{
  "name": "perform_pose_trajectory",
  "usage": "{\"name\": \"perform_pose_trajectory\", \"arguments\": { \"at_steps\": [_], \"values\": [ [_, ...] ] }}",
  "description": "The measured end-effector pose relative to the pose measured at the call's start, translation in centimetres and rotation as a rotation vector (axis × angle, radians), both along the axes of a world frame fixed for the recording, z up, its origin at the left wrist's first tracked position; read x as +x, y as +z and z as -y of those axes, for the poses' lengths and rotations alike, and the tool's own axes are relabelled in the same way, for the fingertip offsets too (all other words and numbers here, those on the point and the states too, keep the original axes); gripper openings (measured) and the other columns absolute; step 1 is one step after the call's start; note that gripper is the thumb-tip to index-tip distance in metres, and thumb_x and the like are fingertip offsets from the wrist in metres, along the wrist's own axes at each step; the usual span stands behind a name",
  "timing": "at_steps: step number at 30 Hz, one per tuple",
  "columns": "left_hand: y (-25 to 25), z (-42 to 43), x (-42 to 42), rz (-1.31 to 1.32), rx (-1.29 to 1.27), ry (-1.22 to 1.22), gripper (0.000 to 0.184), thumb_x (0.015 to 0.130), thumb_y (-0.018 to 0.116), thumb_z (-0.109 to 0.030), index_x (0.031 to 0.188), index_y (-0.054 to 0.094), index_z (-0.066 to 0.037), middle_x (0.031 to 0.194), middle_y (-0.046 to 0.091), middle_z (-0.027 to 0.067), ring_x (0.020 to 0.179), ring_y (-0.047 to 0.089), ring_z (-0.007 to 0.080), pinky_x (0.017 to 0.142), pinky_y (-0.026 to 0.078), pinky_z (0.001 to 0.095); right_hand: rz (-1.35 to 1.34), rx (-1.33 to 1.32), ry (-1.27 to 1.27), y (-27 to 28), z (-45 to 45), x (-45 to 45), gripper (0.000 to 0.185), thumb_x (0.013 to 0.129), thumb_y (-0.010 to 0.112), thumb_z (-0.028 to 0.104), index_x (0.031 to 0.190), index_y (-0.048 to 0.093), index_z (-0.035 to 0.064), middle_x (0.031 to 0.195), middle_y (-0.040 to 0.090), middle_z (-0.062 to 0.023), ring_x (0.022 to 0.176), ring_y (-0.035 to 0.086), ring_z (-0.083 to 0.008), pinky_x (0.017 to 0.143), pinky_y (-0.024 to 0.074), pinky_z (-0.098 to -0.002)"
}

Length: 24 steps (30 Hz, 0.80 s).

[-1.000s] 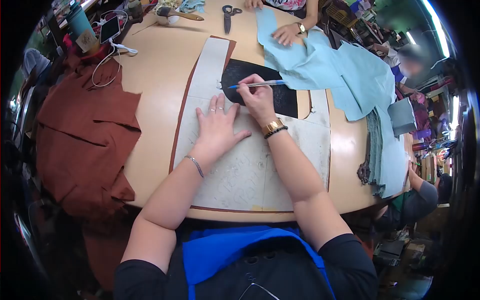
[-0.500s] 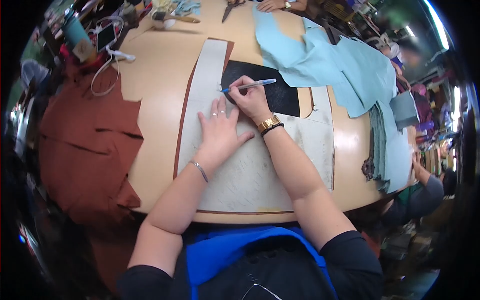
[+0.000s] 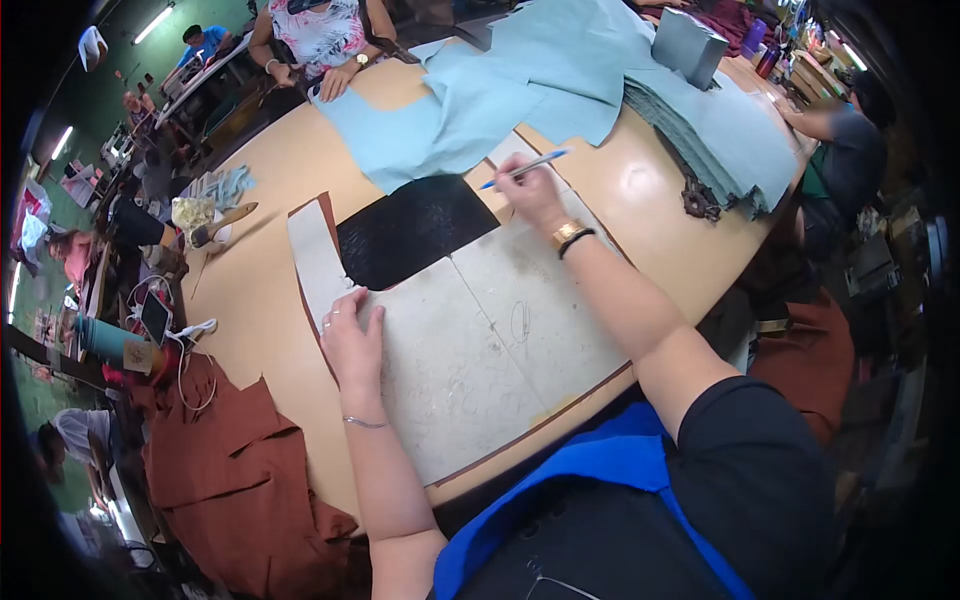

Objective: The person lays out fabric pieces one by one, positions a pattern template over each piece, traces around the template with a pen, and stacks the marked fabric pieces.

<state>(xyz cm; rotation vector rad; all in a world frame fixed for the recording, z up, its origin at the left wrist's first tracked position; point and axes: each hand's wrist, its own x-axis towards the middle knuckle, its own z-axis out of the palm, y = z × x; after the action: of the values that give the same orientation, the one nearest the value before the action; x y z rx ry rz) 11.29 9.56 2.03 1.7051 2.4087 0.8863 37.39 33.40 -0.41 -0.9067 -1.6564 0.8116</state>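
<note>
A large pale grey template (image 3: 450,345) with a U-shaped outline lies on reddish-brown sheet material (image 3: 328,212), which shows as a narrow border along its edges. My left hand (image 3: 352,340) rests on the template's left side, fingers apart and slightly bent, near the inner corner of the notch. A black textured piece (image 3: 410,235) lies in the notch. My right hand (image 3: 532,195) grips a blue-and-clear pen (image 3: 540,168) above the template's right arm, by the notch's right edge. Whether the pen tip touches the surface I cannot tell.
Light blue sheets (image 3: 470,110) spread over the far side, with a stack (image 3: 715,130) at the right. Reddish-brown material (image 3: 235,480) hangs over the left edge. A brush (image 3: 228,222) and a phone (image 3: 155,318) with a white cable lie at left. A co-worker's hands (image 3: 338,80) are at the far edge.
My right hand has carried the pen from the notch's left side to its right side. My left hand has shifted toward the template's left edge. The view has turned and widened.
</note>
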Motion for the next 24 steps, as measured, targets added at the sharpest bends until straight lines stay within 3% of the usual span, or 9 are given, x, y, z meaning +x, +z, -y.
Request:
{"name": "perform_pose_trajectory", "arguments": {
  "at_steps": [4,15,18,21,24],
  "values": [
    [0.1,-0.1,-0.2,-0.032,0.032,0.050,0.022,0.082,0.073,-0.024,0.102,0.075,-0.013,0.112,0.066,0.0055,0.104,0.059,0.0282,0.093,0.046,0.0416,-0.032,-0.104,-0.054,-0.4,-1.3,4.5,0.013,0.082,0.065,0.017,0.079,0.061,0.0048,0.063,0.060,0.0003,0.060,0.055,-0.0062,0.056,0.0447,-0.0248],
    [-1.3,-0.8,-0.7,0.001,0.164,0.034,0.017,0.084,0.073,-0.022,0.097,0.078,-0.012,0.103,0.067,0.0055,0.095,0.060,0.0246,0.087,0.048,0.0385,0.133,-0.099,-0.055,0.9,0.7,4.6,0.012,0.083,0.063,0.014,0.079,0.059,0.0037,0.063,0.055,0.0031,0.059,0.047,-0.0036,0.054,0.0402,-0.0229],
    [-1.5,-0.7,-0.8,-0.011,0.179,0.026,0.018,0.084,0.073,-0.022,0.098,0.078,-0.011,0.103,0.067,0.0057,0.094,0.060,0.0242,0.086,0.048,0.0382,0.154,-0.114,-0.080,1.2,0.8,4.7,0.012,0.083,0.062,0.014,0.079,0.059,0.0035,0.063,0.056,0.0020,0.059,0.049,-0.0041,0.055,0.0417,-0.0230],
    [-1.3,-0.5,-0.7,-0.020,0.184,0.026,0.018,0.084,0.073,-0.022,0.097,0.078,-0.011,0.102,0.067,0.0059,0.093,0.060,0.0242,0.085,0.048,0.0383,0.154,-0.117,-0.083,0.8,0.5,4.7,0.014,0.080,0.064,0.016,0.077,0.062,0.0026,0.063,0.063,-0.0036,0.061,0.060,-0.0097,0.059,0.0486,-0.0269],
    [-1.5,-0.6,-0.7,-0.017,0.191,0.030,0.018,0.084,0.073,-0.022,0.097,0.078,-0.011,0.101,0.066,0.0060,0.093,0.060,0.0244,0.085,0.048,0.0384,0.136,-0.087,-0.082,0.2,-0.1,4.7,0.014,0.080,0.064,0.016,0.077,0.062,0.0026,0.063,0.064,-0.0047,0.061,0.061,-0.0103,0.059,0.0488,-0.0271]
  ]
}}
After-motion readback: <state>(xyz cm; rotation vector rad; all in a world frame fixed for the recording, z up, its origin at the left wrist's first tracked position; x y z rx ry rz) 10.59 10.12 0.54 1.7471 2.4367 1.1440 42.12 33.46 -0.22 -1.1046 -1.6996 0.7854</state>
